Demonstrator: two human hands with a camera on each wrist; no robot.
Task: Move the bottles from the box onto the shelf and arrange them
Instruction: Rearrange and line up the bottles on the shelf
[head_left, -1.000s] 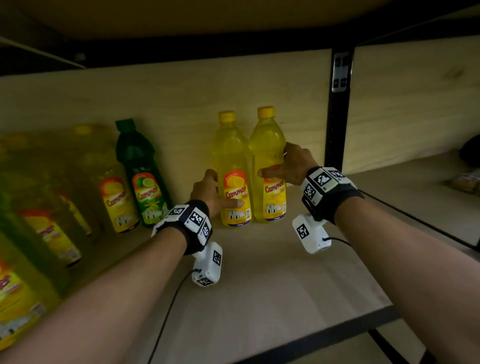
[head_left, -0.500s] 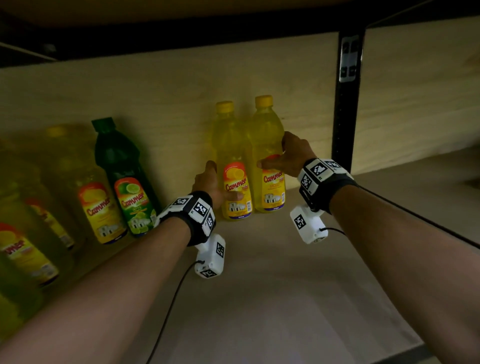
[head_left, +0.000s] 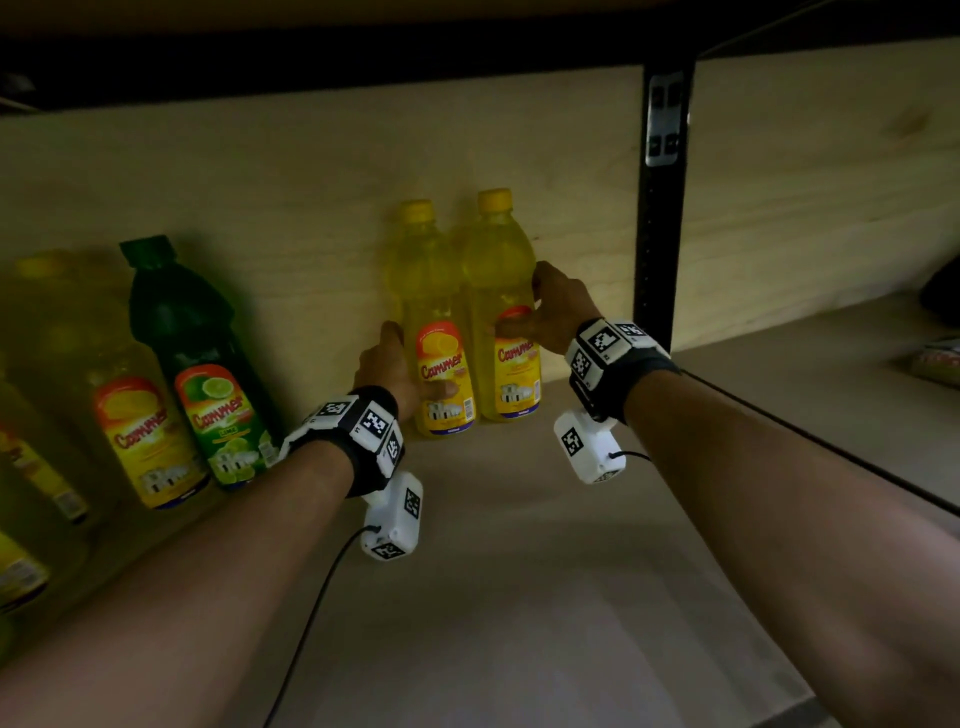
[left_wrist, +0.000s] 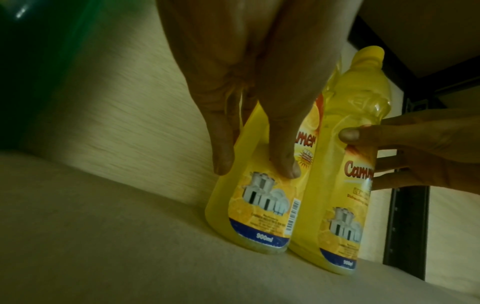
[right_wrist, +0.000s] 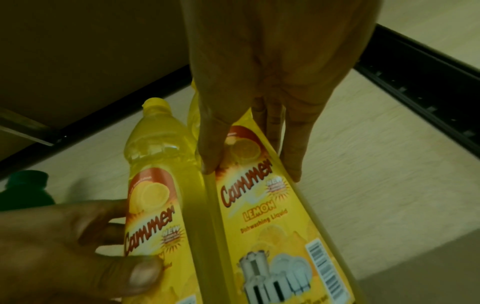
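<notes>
Each hand is wrapped around one yellow bottle, the left hand (head_left: 392, 371) on the left bottle (head_left: 434, 332) and the right hand (head_left: 553, 312) on the right bottle (head_left: 501, 312), both standing on the shelf (head_left: 519, 545), so I think it is best to push them back slowly and keep them straight.

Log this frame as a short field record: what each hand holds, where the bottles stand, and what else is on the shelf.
left hand: grips left yellow bottle at its label
right hand: grips right yellow bottle at mid-height
bottle placement: both upright on the shelf board, side by side, by the back panel
neighbours: green bottle and further yellow bottles to the left
frame: black upright post to the right
box: not in view
</notes>
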